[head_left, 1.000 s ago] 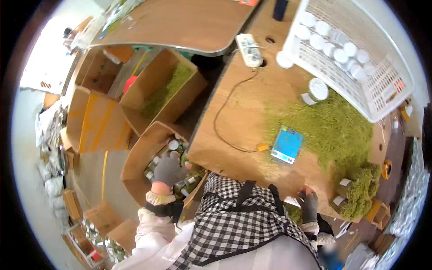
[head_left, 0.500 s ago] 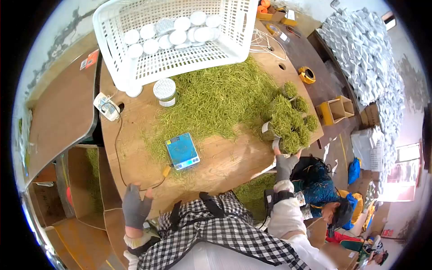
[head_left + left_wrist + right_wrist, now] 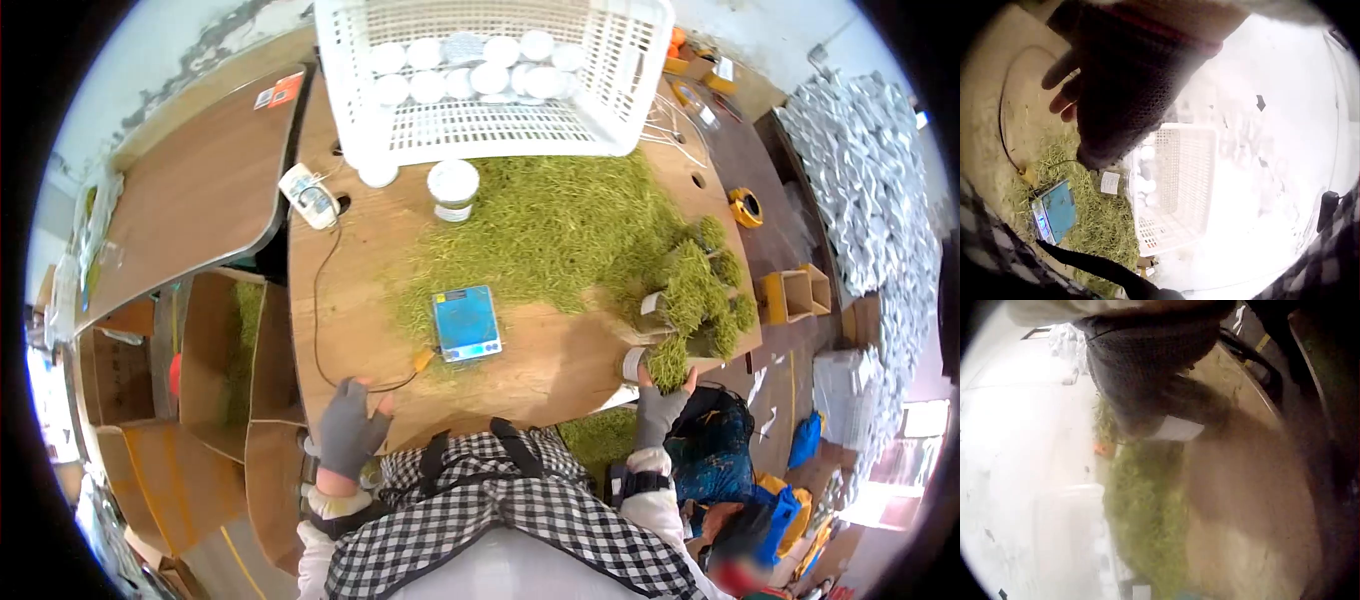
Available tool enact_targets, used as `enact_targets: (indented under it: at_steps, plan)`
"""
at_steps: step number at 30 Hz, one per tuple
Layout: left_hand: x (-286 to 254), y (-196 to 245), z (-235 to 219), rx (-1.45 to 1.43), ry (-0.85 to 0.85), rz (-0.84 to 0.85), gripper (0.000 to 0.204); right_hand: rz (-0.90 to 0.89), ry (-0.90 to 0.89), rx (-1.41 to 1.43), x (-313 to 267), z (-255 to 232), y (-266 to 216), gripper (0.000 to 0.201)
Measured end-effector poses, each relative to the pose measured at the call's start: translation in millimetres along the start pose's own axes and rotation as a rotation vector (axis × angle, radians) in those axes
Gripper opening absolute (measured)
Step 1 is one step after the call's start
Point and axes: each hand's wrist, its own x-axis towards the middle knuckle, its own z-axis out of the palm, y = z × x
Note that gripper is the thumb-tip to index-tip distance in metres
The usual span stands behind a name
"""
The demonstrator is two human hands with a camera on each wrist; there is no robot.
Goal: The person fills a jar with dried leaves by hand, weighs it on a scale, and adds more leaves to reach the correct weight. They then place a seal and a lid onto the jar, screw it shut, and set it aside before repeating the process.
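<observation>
My right hand [image 3: 660, 412], in a grey fingerless glove, grips a jar [image 3: 632, 364] of green dried herb at the table's front right. Its white label shows on the left side, and herb heaps over its mouth. In the right wrist view, the label [image 3: 1177, 428] sticks out past the blurred fingers. My gloved left hand [image 3: 350, 432] is at the table's front left edge, fingers relaxed and holding nothing. Between the hands is a blue digital scale [image 3: 466, 322]. Several herb-filled jars [image 3: 690, 290] cluster just behind the gripped one.
A broad pile of loose herb [image 3: 560, 230] covers the table's middle. Behind it stands a white plastic basket [image 3: 480, 145] of white-lidded jars. One lidded jar [image 3: 453, 188] stands before the basket, left of the pile. A cable [image 3: 318, 300] runs from a power strip [image 3: 310, 197]. Cardboard cartons [image 3: 275, 490] stand at lower left.
My left hand has come out of the carton of jars to the table's front edge. My right hand has moved to the jar cluster and grips its front jar. The head view has turned right.
</observation>
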Motion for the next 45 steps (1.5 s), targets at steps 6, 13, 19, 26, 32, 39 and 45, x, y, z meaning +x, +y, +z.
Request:
enact_targets:
  at_steps: [6, 13, 19, 26, 32, 39, 45]
  plan:
    - [4.3, 2.7, -5.2, -0.039, -0.026, -0.026, 0.04, -0.144, -0.41, 0.168, -42.9, 68.6, -106.9, 0.107]
    - [1.7, -6.9, -8.3, -0.083, 0.03, -0.008, 0.038, -0.344, -0.76, -0.024, -78.1, 183.3, -146.3, 0.11]
    - [-14.8, -26.3, -9.6, -0.079, 0.022, -0.102, 0.037, -0.522, -0.752, -0.052, -104.2, 227.5, -144.5, 0.12]
    - [-14.6, -34.2, -4.8, -0.079, 0.038, -0.12, 0.036, -0.471, -0.755, -0.083, -96.5, 203.2, -137.8, 0.128]
    - [-6.5, -39.4, 1.6, -0.111, 0.086, -0.022, 0.037, -0.231, -1.097, -0.515, -47.4, 139.9, -56.8, 0.085]
    - [9.4, -19.9, -1.1, -0.082, 0.031, 0.0, 0.039, -0.558, -1.492, -0.647, -88.2, 133.2, -91.3, 0.066]
    - [18.3, 0.4, -0.3, -0.102, 0.076, 0.131, 0.04, -0.794, -1.568, -0.833, -112.1, 175.2, -146.0, 0.067]
